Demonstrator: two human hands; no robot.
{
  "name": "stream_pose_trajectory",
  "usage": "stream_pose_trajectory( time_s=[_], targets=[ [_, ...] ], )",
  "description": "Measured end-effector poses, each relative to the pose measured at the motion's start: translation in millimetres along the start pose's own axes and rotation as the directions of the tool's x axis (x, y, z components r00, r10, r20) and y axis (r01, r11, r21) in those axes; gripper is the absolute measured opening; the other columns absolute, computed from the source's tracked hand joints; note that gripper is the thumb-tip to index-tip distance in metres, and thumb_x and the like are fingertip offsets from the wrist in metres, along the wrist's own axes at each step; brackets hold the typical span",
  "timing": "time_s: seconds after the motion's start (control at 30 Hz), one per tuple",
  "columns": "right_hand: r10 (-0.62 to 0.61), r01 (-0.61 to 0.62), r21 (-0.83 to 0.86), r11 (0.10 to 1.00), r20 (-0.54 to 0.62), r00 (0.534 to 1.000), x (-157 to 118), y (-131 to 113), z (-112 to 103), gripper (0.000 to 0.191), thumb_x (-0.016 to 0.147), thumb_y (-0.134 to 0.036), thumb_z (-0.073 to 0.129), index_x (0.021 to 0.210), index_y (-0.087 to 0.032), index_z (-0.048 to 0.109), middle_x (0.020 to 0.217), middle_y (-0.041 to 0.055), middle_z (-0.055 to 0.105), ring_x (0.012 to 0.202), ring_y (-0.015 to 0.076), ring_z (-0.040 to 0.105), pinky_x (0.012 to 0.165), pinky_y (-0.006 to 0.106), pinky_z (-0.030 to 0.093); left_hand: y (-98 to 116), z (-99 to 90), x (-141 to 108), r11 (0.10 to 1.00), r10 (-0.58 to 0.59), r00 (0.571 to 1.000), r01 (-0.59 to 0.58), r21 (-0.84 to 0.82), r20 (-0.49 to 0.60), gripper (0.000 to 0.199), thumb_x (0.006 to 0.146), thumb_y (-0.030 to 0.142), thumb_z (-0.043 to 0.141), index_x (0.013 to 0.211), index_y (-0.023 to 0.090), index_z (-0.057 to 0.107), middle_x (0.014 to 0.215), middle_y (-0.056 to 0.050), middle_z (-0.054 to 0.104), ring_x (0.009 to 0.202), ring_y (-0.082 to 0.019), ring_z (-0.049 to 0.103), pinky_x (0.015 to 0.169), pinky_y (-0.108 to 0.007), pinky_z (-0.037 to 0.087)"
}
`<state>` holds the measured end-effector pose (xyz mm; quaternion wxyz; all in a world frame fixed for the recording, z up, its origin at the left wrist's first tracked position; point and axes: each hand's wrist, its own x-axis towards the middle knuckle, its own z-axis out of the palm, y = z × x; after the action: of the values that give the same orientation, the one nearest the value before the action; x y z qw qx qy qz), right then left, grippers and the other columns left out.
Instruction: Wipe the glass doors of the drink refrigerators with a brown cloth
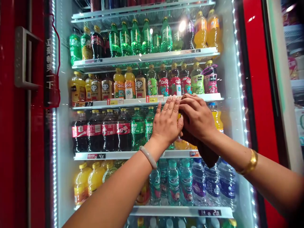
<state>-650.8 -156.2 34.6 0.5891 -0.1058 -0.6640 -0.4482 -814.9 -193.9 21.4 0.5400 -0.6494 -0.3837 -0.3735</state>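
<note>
Both of the person's hands were up against the red-framed glass door (38,136) of a lit drinks cooler. The left hand (167,122) lay almost flat, back towards the view, its fingers (172,106) straight and narrowly parted, with nothing held in them. A grey bangle (149,158) circled that wrist. The right hand (198,115) was just beside it, fingers bent over a dark brown cloth (209,155) at the glass, one corner hanging below the palm; most of the cloth was hidden, so I could not tell whether the fingers gripped or merely pressed it. A gold bracelet (251,162) sat on the right forearm.

Behind the glass, shelves of bottles stood in rows. Green bottles (136,38) and orange ones filled much of an upper shelf, with fruit drinks (163,80) below them. Dark bottles (79,133) with red labels stood to the left of the hands, and teal-capped bottles (174,183) were lower down, beside clear bottles (212,186) with blue labels
</note>
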Motion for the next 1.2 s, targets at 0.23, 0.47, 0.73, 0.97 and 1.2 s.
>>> stream_pose_trajectory(
  time_s=[0.23, 0.47, 0.73, 0.97, 1.2],
  targets=[
    [-0.124, 0.121, 0.05, 0.991, 0.076, 0.989, -13.3, 18.0, -17.6, 0.023, 0.093, -0.018, 0.064, 0.114, -0.026, 0.068, 0.123, 0.0081, 0.073, 0.126, 0.0285, 0.064, 0.114, 0.052, 0.052, 5.6, 4.0, -12.7, 0.999, 0.034, 0.998, -0.035, 0.005, 0.05, 0.066, 0.109, 0.042, 0.035, 0.166, 0.011, 0.03, 0.174, -0.013, 0.032, 0.164, -0.027, 0.027, 0.137, -0.053, 0.019],
    [0.093, -0.093, 0.022, 0.995, 0.018, 0.996, 18.8, -5.2, 13.4, 0.027, 0.098, -0.021, 0.054, 0.119, -0.03, 0.07, 0.127, 0.0076, 0.071, 0.129, 0.0304, 0.059, 0.116, 0.056, 0.05, -0.3, 5.9, -12.3, 0.991, -0.061, 0.992, 0.047, -0.124, -0.111, 0.067, 0.11, 0.043, 0.022, 0.165, 0.005, 0.029, 0.173, -0.017, 0.036, 0.165, -0.025, 0.025, 0.137, -0.047, 0.018],
    [-0.165, 0.152, 0.111, 0.982, 0.13, 0.978, -30.6, 9.7, -25.6, 0.019, 0.094, -0.028, 0.066, 0.113, -0.03, 0.071, 0.121, 0.0046, 0.076, 0.127, 0.0277, 0.065, 0.112, 0.052, 0.053, 4.9, 5.0, -14.5, 0.996, 0.058, 0.998, -0.058, -0.06, -0.006, 0.067, 0.108, 0.054, 0.032, 0.165, 0.017, 0.037, 0.174, -0.012, 0.036, 0.164, -0.027, 0.026, 0.137, -0.052, 0.017],
    [0.077, -0.077, -0.037, 0.996, 0.003, 0.997, 14.9, -0.1, 5.0, 0.02, 0.093, -0.017, 0.058, 0.101, -0.025, 0.074, 0.115, 0.0107, 0.075, 0.116, 0.0319, 0.065, 0.101, 0.055, 0.054, 5.6, 10.2, -14.8, 0.994, -0.102, 0.992, 0.097, -0.056, -0.078, 0.07, 0.101, 0.023, 0.038, 0.168, 0.007, 0.025, 0.176, -0.014, 0.03, 0.166, -0.025, 0.019, 0.139, -0.049, 0.009],
    [-0.025, 0.022, 0.047, 0.999, 0.068, 0.997, -14.5, -6.3, -8.8, 0.019, 0.095, -0.022, 0.06, 0.105, -0.034, 0.071, 0.113, 0.0051, 0.076, 0.115, 0.0321, 0.067, 0.1, 0.056, 0.053, 6.6, 10.7, -15.7, 0.998, -0.026, 0.998, 0.023, -0.057, -0.051, 0.07, 0.099, 0.022, 0.04, 0.167, 0.011, 0.028, 0.175, -0.01, 0.032, 0.166, -0.024, 0.022, 0.139, -0.05, 0.011]
  ],
)
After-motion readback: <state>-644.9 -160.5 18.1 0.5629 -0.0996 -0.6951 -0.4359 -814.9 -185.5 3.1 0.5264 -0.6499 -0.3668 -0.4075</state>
